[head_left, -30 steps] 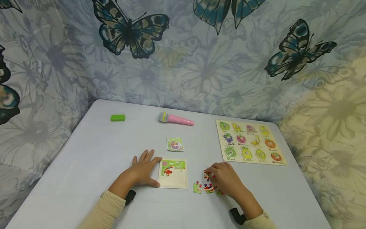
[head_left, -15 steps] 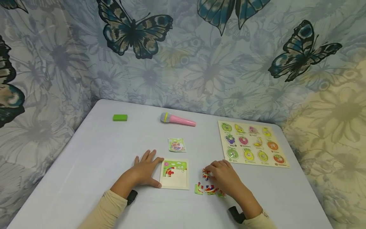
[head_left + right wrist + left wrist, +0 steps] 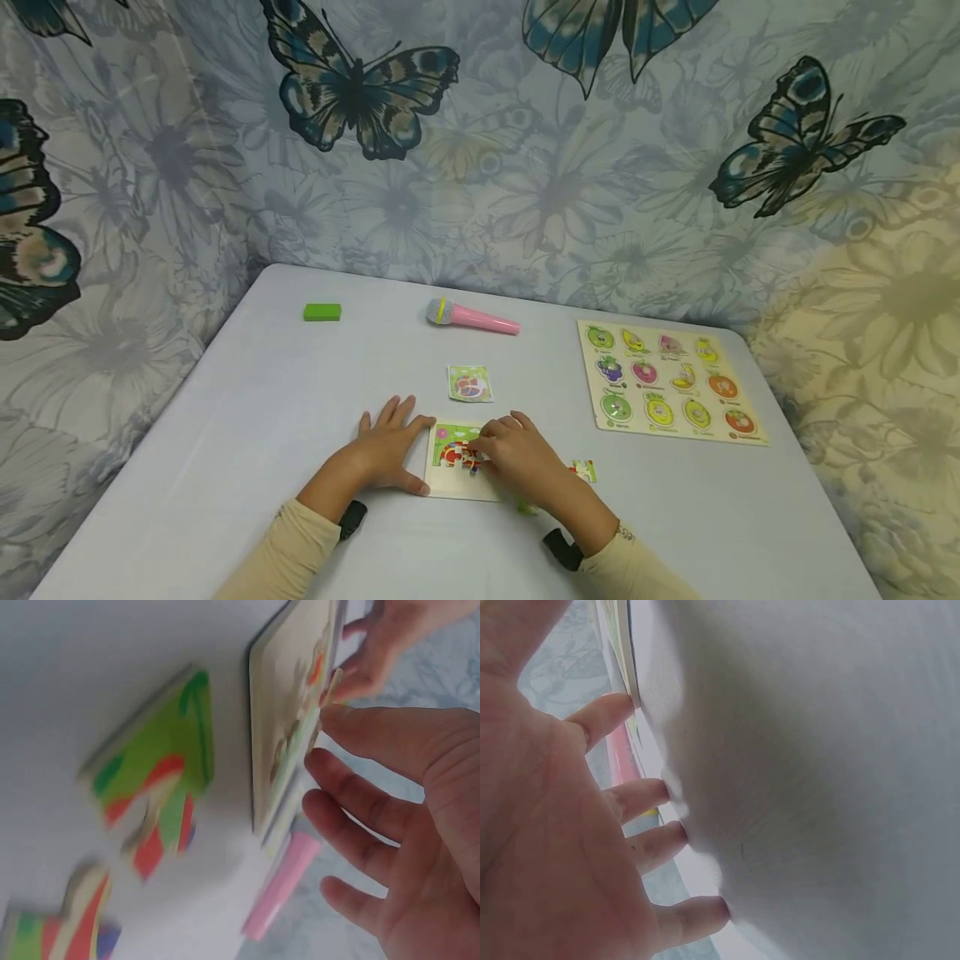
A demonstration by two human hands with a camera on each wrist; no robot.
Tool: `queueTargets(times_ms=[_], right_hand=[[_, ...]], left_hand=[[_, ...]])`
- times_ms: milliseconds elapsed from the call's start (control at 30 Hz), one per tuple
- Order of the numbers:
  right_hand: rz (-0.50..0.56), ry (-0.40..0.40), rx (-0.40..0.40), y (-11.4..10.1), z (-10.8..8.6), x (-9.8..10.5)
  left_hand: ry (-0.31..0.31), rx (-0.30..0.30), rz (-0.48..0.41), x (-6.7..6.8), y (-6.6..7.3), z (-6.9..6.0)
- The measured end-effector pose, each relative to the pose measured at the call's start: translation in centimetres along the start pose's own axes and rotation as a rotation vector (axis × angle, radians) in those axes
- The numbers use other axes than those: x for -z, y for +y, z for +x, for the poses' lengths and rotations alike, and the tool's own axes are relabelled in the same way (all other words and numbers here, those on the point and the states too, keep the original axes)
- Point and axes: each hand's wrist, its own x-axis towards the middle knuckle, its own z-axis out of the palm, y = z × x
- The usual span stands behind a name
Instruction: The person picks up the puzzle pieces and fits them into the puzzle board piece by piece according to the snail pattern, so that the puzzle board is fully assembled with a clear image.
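Observation:
A square puzzle tray [image 3: 459, 488] lies flat with green and red pieces fitted along its upper part. My left hand [image 3: 384, 454] is spread at its left side, thumb and index finger touching the edge; in the left wrist view the fingertips of the left hand [image 3: 570, 825] rest on the table. Over the tray's right side, my right hand [image 3: 525, 458] pinches a red puzzle piece [image 3: 472, 458]. In the right wrist view the right hand [image 3: 397, 802] holds that thin piece [image 3: 334, 684] between thumb and index finger. Loose pieces [image 3: 161, 761] lie beside the tray.
Behind the tray lies a small picture card [image 3: 470, 384]. Farther back are a pink toy microphone [image 3: 480, 319] and a green block [image 3: 322, 312]. A fruit board [image 3: 675, 383] lies at the right, and another loose piece [image 3: 584, 471] sits right of my right hand.
My right hand has moved left from the loose pieces to over the tray, carrying a red piece. A piece at the right is now uncovered. My left hand has stayed at the tray's edge.

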Motion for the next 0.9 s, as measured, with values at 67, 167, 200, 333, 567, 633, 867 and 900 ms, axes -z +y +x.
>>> queueTargets(times_ms=[67, 167, 200, 333, 567, 633, 867, 900], right_hand=[[-0.014, 0.000, 0.008, -0.3, 0.2, -0.2], [-0.032, 0.003, -0.004, -0.6, 0.4, -0.5], [-0.041, 0.006, -0.008, -0.7, 0.4, -0.5], [-0.081, 0.021, -0.014, -1.1, 0.5, -0.8], [-0.108, 0.039, -0.022, -1.2, 0.8, -1.2], [-0.105, 0.037, -0.024, -1.2, 0.8, -1.2], [-0.071, 0.040, -0.035, -1.0, 0.3, -0.8], [-0.060, 0.040, -0.045, -0.8, 0.0, -0.7]], left_hand=[[-0.002, -0.001, -0.001, 0.0, 0.1, 0.0], [-0.003, -0.005, -0.008, 0.0, 0.1, 0.0], [-0.002, -0.004, -0.007, 0.0, 0.1, 0.0], [0.004, -0.003, 0.006, 0.0, -0.1, 0.2], [-0.001, 0.000, 0.006, 0.2, -0.1, 0.1], [0.000, 0.000, 0.004, 0.3, -0.1, 0.1], [0.000, 0.010, 0.014, 0.1, -0.1, 0.1], [0.000, 0.011, 0.013, 0.0, -0.1, 0.2]])
